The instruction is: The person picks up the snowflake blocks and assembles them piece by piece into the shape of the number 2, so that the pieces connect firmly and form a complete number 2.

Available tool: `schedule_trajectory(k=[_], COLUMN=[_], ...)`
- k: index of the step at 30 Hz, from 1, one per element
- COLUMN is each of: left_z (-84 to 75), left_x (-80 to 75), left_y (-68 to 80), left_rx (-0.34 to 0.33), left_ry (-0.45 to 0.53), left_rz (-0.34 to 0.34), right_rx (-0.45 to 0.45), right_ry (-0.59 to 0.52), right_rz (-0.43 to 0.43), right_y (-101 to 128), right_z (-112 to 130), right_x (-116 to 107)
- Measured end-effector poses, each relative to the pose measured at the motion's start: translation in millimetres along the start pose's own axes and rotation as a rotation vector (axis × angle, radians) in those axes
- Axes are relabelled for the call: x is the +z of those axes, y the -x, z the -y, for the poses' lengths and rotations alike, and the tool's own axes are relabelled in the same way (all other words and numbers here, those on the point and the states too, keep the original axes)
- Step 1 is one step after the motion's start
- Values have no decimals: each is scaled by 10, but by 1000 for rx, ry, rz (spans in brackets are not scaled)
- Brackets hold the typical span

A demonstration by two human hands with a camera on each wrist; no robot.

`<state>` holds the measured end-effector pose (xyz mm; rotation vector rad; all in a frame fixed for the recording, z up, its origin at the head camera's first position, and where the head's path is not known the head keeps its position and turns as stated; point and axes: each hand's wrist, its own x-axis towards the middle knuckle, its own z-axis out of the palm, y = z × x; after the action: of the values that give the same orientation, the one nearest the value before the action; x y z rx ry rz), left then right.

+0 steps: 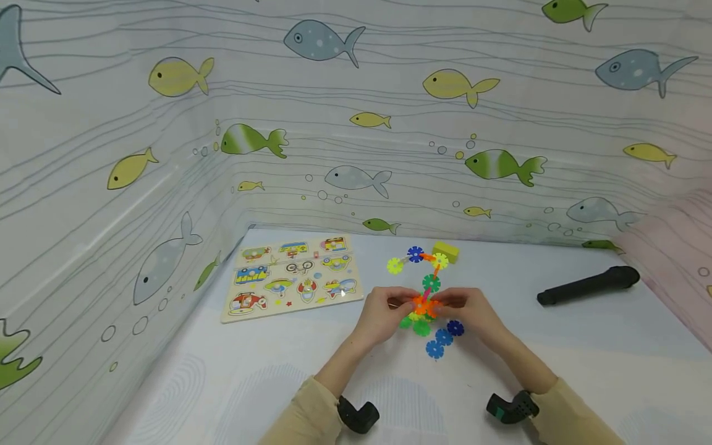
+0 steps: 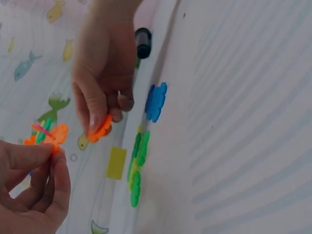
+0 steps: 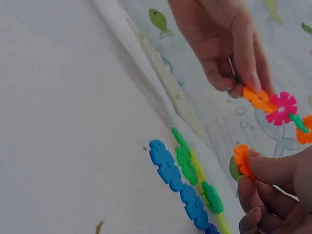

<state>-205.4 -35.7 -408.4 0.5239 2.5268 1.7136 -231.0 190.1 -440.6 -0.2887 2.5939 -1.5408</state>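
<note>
My left hand (image 1: pixel 402 301) pinches the orange bottom disc of a built chain of snowflake discs (image 1: pixel 430 282), which rises toward blue and yellow discs further back. In the left wrist view, the left hand (image 2: pixel 48 156) holds that orange end (image 2: pixel 51 135) with pink and green discs attached. My right hand (image 1: pixel 446 303) pinches a single orange disc (image 2: pixel 100 128) close beside the chain's end, a small gap between them. The right wrist view shows this disc (image 3: pixel 241 161) in the right fingertips (image 3: pixel 263 165) and the left hand (image 3: pixel 243 73) opposite. Loose green (image 1: pixel 421 328) and blue discs (image 1: pixel 443 337) lie on the table below the hands.
A wooden vehicle puzzle board (image 1: pixel 292 278) lies at the left back of the white table. A yellow block (image 1: pixel 446 252) sits behind the chain. A black cylinder (image 1: pixel 589 284) lies to the right. Fish-patterned walls close in the table on three sides.
</note>
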Motion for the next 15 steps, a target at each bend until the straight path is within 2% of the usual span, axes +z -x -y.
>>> schedule_trajectory(k=[5,10,15], left_z=[0,-12,-14], left_x=[1,3,12], left_y=[-10,2,6], left_rx=[11,15,-2], left_ry=[-3,3,5], left_rz=[-3,-9,-10], right_rx=[40,18,4], right_ry=[-111,-198,-276], right_rz=[115,227,276], right_y=[39,86,130], right_z=[75,110,161], right_x=[45,118,172])
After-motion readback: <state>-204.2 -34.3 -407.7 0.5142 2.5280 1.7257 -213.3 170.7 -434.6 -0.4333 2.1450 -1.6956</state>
